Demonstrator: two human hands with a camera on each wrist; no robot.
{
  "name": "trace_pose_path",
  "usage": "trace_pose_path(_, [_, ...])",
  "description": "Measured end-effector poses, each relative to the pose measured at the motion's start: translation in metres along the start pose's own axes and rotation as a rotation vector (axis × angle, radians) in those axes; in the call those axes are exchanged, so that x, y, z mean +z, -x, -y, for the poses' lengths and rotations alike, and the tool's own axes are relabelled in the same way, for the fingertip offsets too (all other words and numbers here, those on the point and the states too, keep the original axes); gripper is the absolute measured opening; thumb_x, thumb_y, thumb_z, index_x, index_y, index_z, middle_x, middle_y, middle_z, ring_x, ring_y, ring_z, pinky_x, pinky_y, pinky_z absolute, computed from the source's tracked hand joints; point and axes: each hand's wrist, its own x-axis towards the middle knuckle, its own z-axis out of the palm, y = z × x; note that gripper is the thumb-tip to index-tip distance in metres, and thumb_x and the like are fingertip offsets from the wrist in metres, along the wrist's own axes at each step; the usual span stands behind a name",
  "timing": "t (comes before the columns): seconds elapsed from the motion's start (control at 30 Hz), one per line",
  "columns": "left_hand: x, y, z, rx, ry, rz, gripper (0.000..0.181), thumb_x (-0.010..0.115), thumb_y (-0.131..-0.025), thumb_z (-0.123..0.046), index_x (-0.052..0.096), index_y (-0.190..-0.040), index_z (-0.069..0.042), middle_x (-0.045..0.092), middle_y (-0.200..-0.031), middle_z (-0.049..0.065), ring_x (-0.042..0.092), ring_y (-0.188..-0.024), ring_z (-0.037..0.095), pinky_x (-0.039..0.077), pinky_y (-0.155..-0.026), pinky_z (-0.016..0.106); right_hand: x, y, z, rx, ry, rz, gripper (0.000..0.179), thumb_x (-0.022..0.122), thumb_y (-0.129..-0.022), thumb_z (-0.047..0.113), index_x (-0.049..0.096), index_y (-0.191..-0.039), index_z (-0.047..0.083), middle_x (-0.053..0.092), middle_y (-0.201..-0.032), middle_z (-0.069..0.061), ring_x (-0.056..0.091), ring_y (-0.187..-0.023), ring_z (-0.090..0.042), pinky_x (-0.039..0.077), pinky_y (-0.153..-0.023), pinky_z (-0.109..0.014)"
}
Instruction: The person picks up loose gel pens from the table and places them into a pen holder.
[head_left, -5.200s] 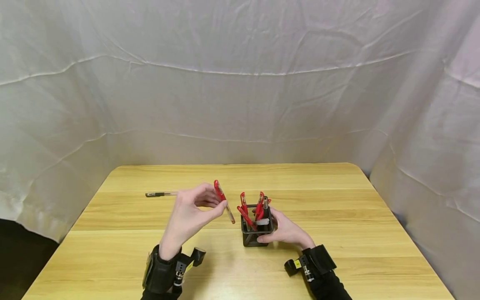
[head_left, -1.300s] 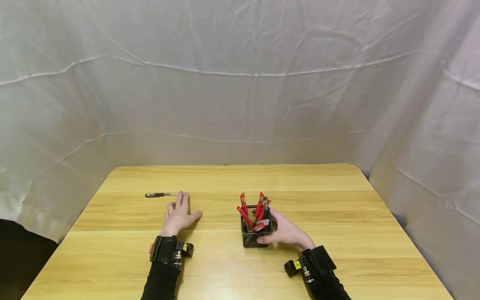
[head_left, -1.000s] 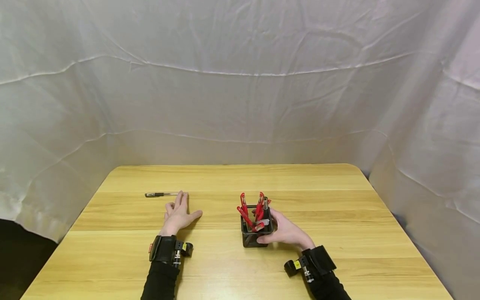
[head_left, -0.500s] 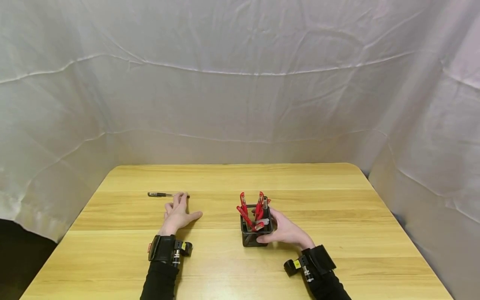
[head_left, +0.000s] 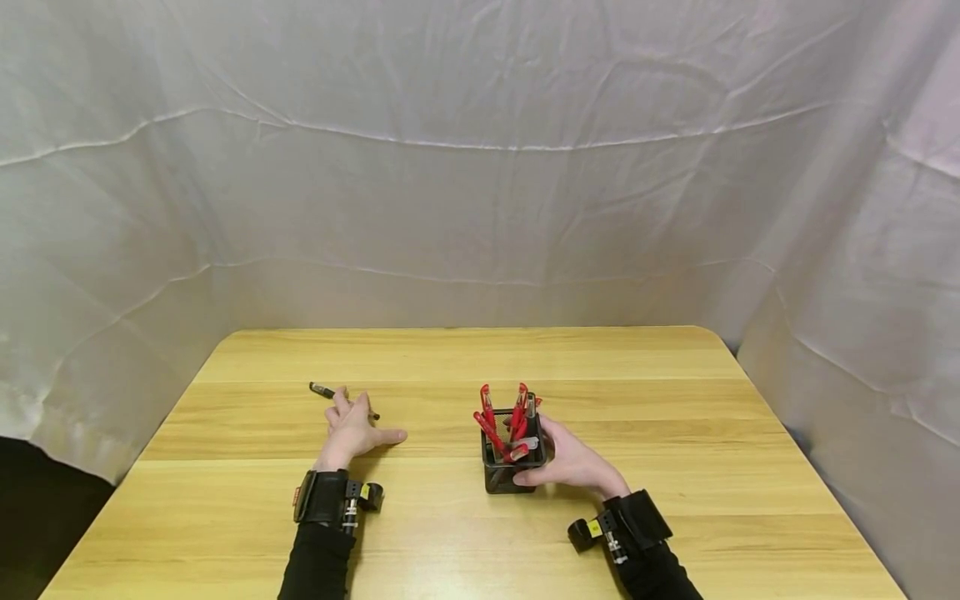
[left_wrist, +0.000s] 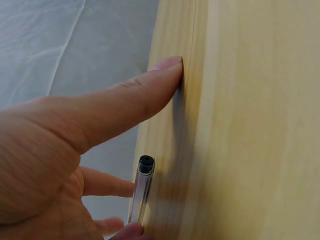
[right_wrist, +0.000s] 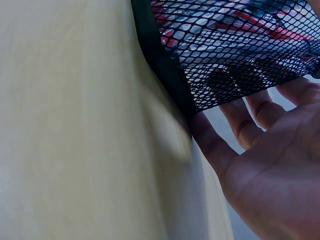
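On the left of the table, my left hand [head_left: 349, 433] touches a black-capped pen [head_left: 322, 389] with its fingers. In the left wrist view the clear barrel of that pen [left_wrist: 142, 192] ends in a black tip plug, beside the fingers, and the thumb [left_wrist: 132, 97] stretches out apart from it. The fingers hide the pen's middle in the head view. My right hand [head_left: 573, 461] grips the side of a black mesh pen holder [head_left: 510, 478], which stands upright. Several red pens [head_left: 488, 430] and a dark-capped pen [head_left: 531, 406] stick out of it. Fingers [right_wrist: 245, 125] press the mesh wall [right_wrist: 225, 60].
The light wood table [head_left: 450, 533] has rounded far corners. Grey-white cloth [head_left: 480, 208] hangs behind it and along both sides. Each wrist wears a black strap with a small camera [head_left: 371, 497].
A red pen, earlier pinched in my left hand, is now in the holder. The left hand moved to the black-capped pen, which has turned aslant and shifted right. The right hand stayed on the holder.
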Motion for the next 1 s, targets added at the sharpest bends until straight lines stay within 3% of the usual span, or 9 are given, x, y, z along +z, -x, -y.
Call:
trace_pose_path(0.13, [-0.0004, 0.0001, 0.0009, -0.003, -0.022, 0.002, 0.086, 0.083, -0.082, -0.035, 0.042, -0.139, 0.014, -0.017, -0.158, 0.043, 0.004, -0.138, 0.065, 0.022, -0.113, 0.075, 0.0003, -0.0004, 0.0004, 0.007, -0.005, -0.001, 0.082, 0.087, -0.074, 0.019, 0.047, -0.145, 0.014, 0.062, -0.137, -0.01, 0.055, -0.128, -0.032, 0.037, -0.113, -0.062])
trace_pose_path(0.27, [-0.0009, -0.0002, 0.0008, 0.004, -0.036, 0.007, 0.083, 0.083, -0.082, -0.036, 0.044, -0.133, 0.017, -0.012, -0.159, 0.042, 0.003, -0.14, 0.065, 0.021, -0.113, 0.076, 0.0003, -0.0004, 0.0008, 0.008, -0.007, 0.0, 0.081, 0.087, -0.074, 0.019, 0.047, -0.144, 0.014, 0.062, -0.136, -0.01, 0.055, -0.128, -0.032, 0.037, -0.113, -0.062])
trace_pose_path(0.43, [-0.0024, -0.0007, -0.0011, 0.011, -0.083, 0.007, 0.097, 0.082, -0.082, -0.037, 0.034, -0.144, 0.02, 0.004, -0.161, 0.04, 0.005, -0.146, 0.063, 0.02, -0.115, 0.075, 0.0002, -0.0007, 0.0007, 0.003, -0.007, 0.002, 0.081, 0.087, -0.075, 0.02, 0.047, -0.144, 0.015, 0.062, -0.136, -0.009, 0.055, -0.128, -0.032, 0.037, -0.113, -0.062])
trace_pose_path(0.5, [-0.0029, -0.0006, -0.0008, 0.032, -0.09, -0.032, 0.083, 0.083, -0.082, -0.034, 0.046, -0.133, 0.02, 0.025, -0.155, 0.042, 0.02, -0.143, 0.062, 0.031, -0.112, 0.072, 0.0001, -0.0006, 0.0005, -0.003, -0.013, 0.004, 0.081, 0.087, -0.075, 0.019, 0.047, -0.145, 0.014, 0.062, -0.136, -0.01, 0.055, -0.128, -0.032, 0.038, -0.113, -0.062])
trace_pose_path(0.6, [-0.0035, 0.0001, 0.0019, 0.06, -0.039, -0.127, 0.045, 0.082, -0.083, -0.021, 0.059, -0.101, 0.012, 0.06, -0.115, 0.037, 0.055, -0.113, 0.053, 0.053, -0.089, 0.051, -0.0001, 0.0, 0.0001, -0.013, -0.019, 0.006, 0.08, 0.087, -0.075, 0.018, 0.047, -0.144, 0.014, 0.062, -0.137, -0.01, 0.055, -0.128, -0.032, 0.038, -0.113, -0.062])
trace_pose_path(0.63, [-0.0037, 0.0003, 0.0032, 0.073, -0.016, -0.163, 0.035, 0.08, -0.083, -0.017, 0.059, -0.092, 0.01, 0.063, -0.102, 0.033, 0.059, -0.098, 0.047, 0.051, -0.078, 0.044, -0.0002, 0.0003, 0.0, -0.014, -0.021, 0.007, 0.08, 0.087, -0.075, 0.018, 0.047, -0.144, 0.014, 0.062, -0.137, -0.01, 0.055, -0.128, -0.032, 0.038, -0.113, -0.062])
trace_pose_path(0.7, [-0.0041, 0.0012, 0.0056, 0.083, 0.032, -0.225, 0.023, 0.076, -0.084, -0.009, 0.062, -0.09, 0.009, 0.064, -0.087, 0.025, 0.06, -0.083, 0.038, 0.048, -0.069, 0.04, -0.0003, 0.0007, -0.0002, -0.016, -0.022, 0.006, 0.08, 0.087, -0.075, 0.018, 0.047, -0.144, 0.014, 0.062, -0.137, -0.01, 0.055, -0.129, -0.033, 0.037, -0.113, -0.062])
trace_pose_path(0.87, [-0.0041, 0.002, 0.0065, 0.075, 0.065, -0.29, 0.022, 0.069, -0.087, -0.002, 0.071, -0.107, 0.008, 0.07, -0.1, 0.023, 0.065, -0.091, 0.035, 0.053, -0.079, 0.045, -0.0005, 0.0014, -0.0007, -0.007, -0.024, 0.0, 0.079, 0.086, -0.075, 0.018, 0.048, -0.144, 0.015, 0.062, -0.136, -0.01, 0.056, -0.128, -0.032, 0.037, -0.113, -0.063])
trace_pose_path(1.0, [-0.0023, 0.0006, 0.0065, 0.043, 0.07, -0.319, 0.016, 0.07, -0.087, -0.001, 0.07, -0.102, 0.005, 0.068, -0.092, 0.021, 0.063, -0.084, 0.032, 0.049, -0.071, 0.039, -0.0006, 0.001, -0.0012, -0.007, -0.021, 0.001, 0.079, 0.086, -0.076, 0.018, 0.048, -0.144, 0.015, 0.062, -0.135, -0.01, 0.056, -0.126, -0.031, 0.038, -0.111, -0.063])
